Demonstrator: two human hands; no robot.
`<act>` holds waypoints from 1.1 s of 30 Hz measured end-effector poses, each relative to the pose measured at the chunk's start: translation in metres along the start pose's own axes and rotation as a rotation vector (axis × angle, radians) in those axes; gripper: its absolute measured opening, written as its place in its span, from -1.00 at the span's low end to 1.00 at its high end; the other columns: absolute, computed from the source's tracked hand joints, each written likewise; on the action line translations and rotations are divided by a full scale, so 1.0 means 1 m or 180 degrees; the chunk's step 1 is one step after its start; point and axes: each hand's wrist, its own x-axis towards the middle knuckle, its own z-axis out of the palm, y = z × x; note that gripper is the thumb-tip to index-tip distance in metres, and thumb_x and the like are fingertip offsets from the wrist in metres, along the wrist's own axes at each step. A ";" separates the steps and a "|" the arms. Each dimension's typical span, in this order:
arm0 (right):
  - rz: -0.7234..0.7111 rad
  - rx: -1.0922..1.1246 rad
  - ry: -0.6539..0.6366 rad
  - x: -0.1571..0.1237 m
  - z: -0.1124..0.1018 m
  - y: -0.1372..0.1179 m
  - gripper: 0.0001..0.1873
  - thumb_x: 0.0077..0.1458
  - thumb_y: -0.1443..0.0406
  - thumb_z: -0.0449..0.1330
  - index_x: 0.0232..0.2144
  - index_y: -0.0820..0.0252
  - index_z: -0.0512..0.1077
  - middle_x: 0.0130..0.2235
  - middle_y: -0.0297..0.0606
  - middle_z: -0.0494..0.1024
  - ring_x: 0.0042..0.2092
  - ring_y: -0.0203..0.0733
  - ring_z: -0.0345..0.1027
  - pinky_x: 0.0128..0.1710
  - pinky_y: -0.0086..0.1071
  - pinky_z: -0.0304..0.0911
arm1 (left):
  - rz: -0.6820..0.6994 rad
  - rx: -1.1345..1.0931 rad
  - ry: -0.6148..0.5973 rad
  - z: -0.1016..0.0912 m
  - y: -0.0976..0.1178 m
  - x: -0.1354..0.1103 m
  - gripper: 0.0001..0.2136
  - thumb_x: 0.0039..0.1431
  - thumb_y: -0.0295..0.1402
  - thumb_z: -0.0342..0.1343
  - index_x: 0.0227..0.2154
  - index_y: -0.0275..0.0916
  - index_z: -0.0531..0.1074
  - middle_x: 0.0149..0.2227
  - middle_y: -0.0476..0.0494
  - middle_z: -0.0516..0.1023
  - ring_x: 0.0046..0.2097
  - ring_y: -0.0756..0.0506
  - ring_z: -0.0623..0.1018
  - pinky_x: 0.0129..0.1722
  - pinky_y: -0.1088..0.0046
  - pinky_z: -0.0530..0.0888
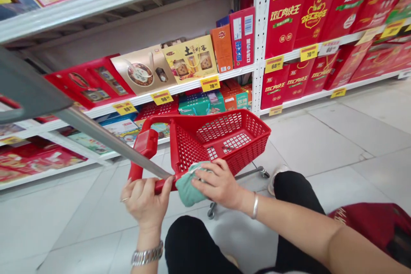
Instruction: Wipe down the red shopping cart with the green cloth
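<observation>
A red plastic shopping cart (224, 137) stands in front of me, its slotted basket turned toward the shelves. My left hand (146, 199) is wrapped round the corner of its red handle frame, beside a grey metal pole (112, 141) that slants down to the cart. With my right hand (216, 182) I press a green cloth (191, 188) onto the frame's near edge. The cloth bunches under my fingers and hides the part of the frame beneath it.
White shelves (258, 43) hold boxed goods, among them a yellow gift box (191, 60) and red cartons (285, 13), with yellow price tags (210, 83) along the edges. A dark red bag-like item (369, 227) lies at lower right on the tiled floor (340, 137). My knees flank the cart's near side.
</observation>
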 end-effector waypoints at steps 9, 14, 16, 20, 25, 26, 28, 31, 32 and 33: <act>-0.0071 -0.0372 0.0038 -0.022 0.007 0.017 -0.83 0.40 0.36 0.20 -0.15 0.05 0.61 -0.04 -0.34 0.70 0.11 -0.13 0.42 0.12 -0.12 0.14 | 0.0316 0.0110 -0.0015 -0.009 -0.022 -0.008 -0.74 0.26 -0.17 0.29 -0.43 -0.12 0.38 -0.51 -0.04 0.41 -0.37 -0.20 0.45 -0.16 0.19 0.39; 0.0139 -0.0650 -0.0206 -0.055 -0.013 0.053 -0.78 0.41 0.37 0.18 -0.11 -0.01 0.63 -0.03 -0.36 0.71 0.10 -0.10 0.45 0.10 -0.13 0.15 | 0.0343 0.0081 0.0055 -0.017 -0.028 -0.009 -0.75 0.26 -0.20 0.28 -0.43 -0.11 0.34 -0.50 -0.02 0.40 -0.41 -0.17 0.44 -0.20 0.20 0.38; 0.0189 -0.0757 -0.0311 -0.070 -0.021 0.070 -0.78 0.39 0.36 0.21 -0.09 -0.02 0.63 -0.03 -0.35 0.71 0.12 -0.10 0.44 0.09 -0.15 0.14 | 0.0338 0.0092 0.0042 -0.021 -0.029 -0.010 -0.75 0.26 -0.21 0.28 -0.43 -0.12 0.34 -0.50 -0.02 0.40 -0.42 -0.17 0.44 -0.21 0.19 0.38; 0.0269 -0.0966 -0.0549 -0.097 -0.042 0.109 -0.74 0.37 0.40 0.22 -0.05 -0.02 0.63 -0.03 -0.31 0.71 0.15 -0.11 0.39 0.08 -0.16 0.10 | 0.0315 0.0092 0.0003 -0.027 -0.030 -0.012 -0.75 0.26 -0.23 0.28 -0.44 -0.11 0.34 -0.50 -0.03 0.39 -0.43 -0.17 0.43 -0.21 0.19 0.38; 0.0694 -0.1224 -0.0881 -0.117 -0.077 0.160 -0.61 0.27 0.54 0.17 -0.06 0.03 0.64 -0.04 -0.23 0.71 0.10 -0.07 0.38 0.00 -0.17 0.09 | 0.0258 0.0081 0.0050 -0.028 -0.032 -0.014 -0.75 0.24 -0.21 0.30 -0.44 -0.10 0.35 -0.51 -0.03 0.41 -0.41 -0.19 0.43 -0.21 0.18 0.36; 0.0938 -0.1278 -0.0940 -0.120 -0.082 0.167 -0.58 0.20 0.56 0.18 -0.07 0.03 0.64 -0.05 -0.21 0.71 0.05 -0.05 0.40 -0.04 -0.17 0.09 | 0.0213 0.0076 0.0046 -0.027 -0.033 -0.015 -0.75 0.23 -0.21 0.31 -0.44 -0.10 0.36 -0.51 -0.03 0.42 -0.41 -0.18 0.44 -0.20 0.18 0.37; 0.1613 -0.1327 -0.0955 -0.126 -0.089 0.175 -0.52 0.08 0.58 0.18 -0.08 0.03 0.66 -0.09 -0.17 0.70 -0.06 -0.02 0.41 -0.11 -0.17 0.12 | 0.0124 0.0084 0.0002 -0.024 -0.035 -0.017 -0.75 0.22 -0.20 0.31 -0.44 -0.11 0.37 -0.51 -0.04 0.44 -0.40 -0.19 0.45 -0.17 0.17 0.37; 0.2498 -0.1059 -0.0804 -0.128 -0.088 0.165 -0.42 0.06 0.50 0.16 0.09 0.00 0.61 -0.12 -0.18 0.68 -0.14 0.00 0.43 -0.15 -0.19 0.23 | -0.0012 0.0079 -0.0042 -0.020 -0.040 -0.021 -0.75 0.23 -0.17 0.30 -0.45 -0.11 0.40 -0.50 -0.07 0.47 -0.37 -0.20 0.46 -0.13 0.15 0.39; 0.2582 -0.0907 -0.0763 -0.126 -0.086 0.155 -0.37 0.09 0.47 0.15 0.19 0.00 0.55 -0.11 -0.18 0.67 -0.13 0.00 0.45 -0.14 -0.19 0.26 | -0.0081 0.0060 -0.0050 -0.018 -0.041 -0.022 -0.75 0.23 -0.16 0.30 -0.46 -0.11 0.41 -0.49 -0.08 0.47 -0.36 -0.21 0.47 -0.12 0.14 0.40; 0.2540 -0.0771 -0.0758 -0.122 -0.082 0.141 -0.32 0.11 0.46 0.15 0.28 0.02 0.47 -0.10 -0.18 0.67 -0.12 0.00 0.46 -0.14 -0.19 0.28 | -0.0162 0.0032 -0.0067 -0.016 -0.043 -0.024 -0.74 0.23 -0.15 0.30 -0.47 -0.11 0.41 -0.49 -0.08 0.48 -0.36 -0.21 0.47 -0.09 0.13 0.40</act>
